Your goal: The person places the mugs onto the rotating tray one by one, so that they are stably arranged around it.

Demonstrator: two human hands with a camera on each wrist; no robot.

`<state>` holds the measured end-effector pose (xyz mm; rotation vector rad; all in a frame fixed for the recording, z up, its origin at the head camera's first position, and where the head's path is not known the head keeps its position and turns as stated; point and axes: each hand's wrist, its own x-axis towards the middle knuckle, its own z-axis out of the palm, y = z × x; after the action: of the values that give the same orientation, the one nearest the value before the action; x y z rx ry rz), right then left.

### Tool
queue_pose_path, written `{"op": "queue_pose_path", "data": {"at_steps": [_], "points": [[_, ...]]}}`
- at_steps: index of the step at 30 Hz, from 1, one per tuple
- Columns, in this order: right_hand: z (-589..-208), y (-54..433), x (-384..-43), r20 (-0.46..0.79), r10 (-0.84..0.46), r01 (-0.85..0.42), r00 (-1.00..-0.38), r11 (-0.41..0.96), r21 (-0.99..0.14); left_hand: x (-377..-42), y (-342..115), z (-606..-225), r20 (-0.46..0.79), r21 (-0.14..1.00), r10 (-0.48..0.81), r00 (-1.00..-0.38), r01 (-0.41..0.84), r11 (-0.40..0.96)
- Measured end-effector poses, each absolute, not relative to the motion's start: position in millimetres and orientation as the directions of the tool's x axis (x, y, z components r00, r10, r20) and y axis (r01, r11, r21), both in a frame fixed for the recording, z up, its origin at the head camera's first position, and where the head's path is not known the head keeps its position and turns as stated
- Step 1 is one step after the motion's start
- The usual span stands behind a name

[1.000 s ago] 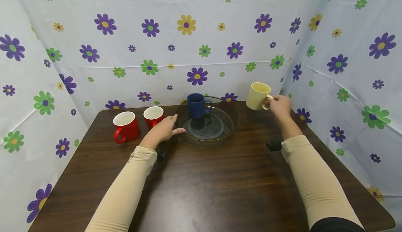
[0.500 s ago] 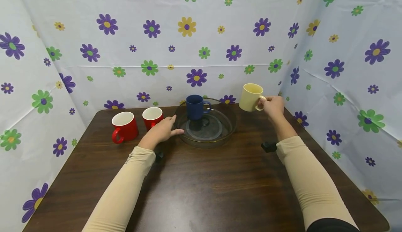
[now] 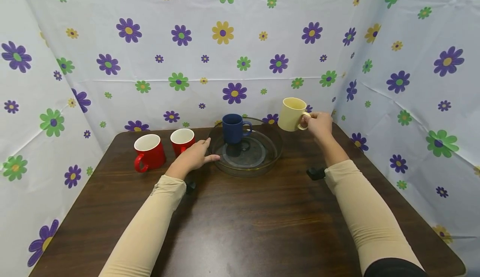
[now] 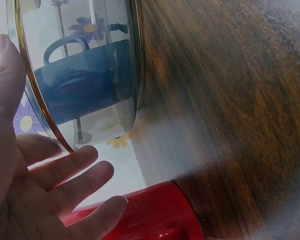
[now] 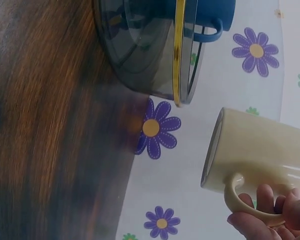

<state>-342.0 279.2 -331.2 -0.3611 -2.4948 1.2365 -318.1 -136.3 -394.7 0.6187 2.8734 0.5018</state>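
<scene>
My right hand (image 3: 318, 124) grips a pale yellow mug (image 3: 291, 114) by its handle and holds it off the table, just right of a round smoked-glass bowl (image 3: 245, 171). In the right wrist view the yellow mug (image 5: 260, 147) is apart from the gold-edged rim. A dark blue mug (image 3: 232, 129) stands inside the bowl, toward its left side. At the bowl's left rim lies my left hand (image 3: 191, 158), fingers extended. The left wrist view has those fingers (image 4: 82, 162) at the rim, with a red mug close by.
Two red mugs with white insides stand left of the bowl: a nearer one (image 3: 151, 152) and another (image 3: 182, 140), partly behind my left hand. A flowered cloth (image 3: 150, 102) rises behind and beside the brown wooden table (image 3: 255, 218).
My right hand has carried the yellow mug leftward, closer to the bowl, and lifted it slightly in the last half second. The left hand has stayed at the bowl's rim.
</scene>
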Motion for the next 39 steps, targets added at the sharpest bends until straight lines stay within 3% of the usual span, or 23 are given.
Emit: {"op": "queue_pose_path", "data": {"at_steps": [21, 39], "points": [[-333, 258, -345, 0.119, 0.311, 0.037, -0.943, 0.452, -0.891, -320, -136, -398, -0.078, 0.362, 0.423, -0.903, 0.369, 0.856], [-335, 247, -347, 0.118, 0.301, 0.04, -0.946, 0.47, -0.882, -319, -135, -397, -0.078, 0.36, 0.419, -0.904, 0.367, 0.858]]}}
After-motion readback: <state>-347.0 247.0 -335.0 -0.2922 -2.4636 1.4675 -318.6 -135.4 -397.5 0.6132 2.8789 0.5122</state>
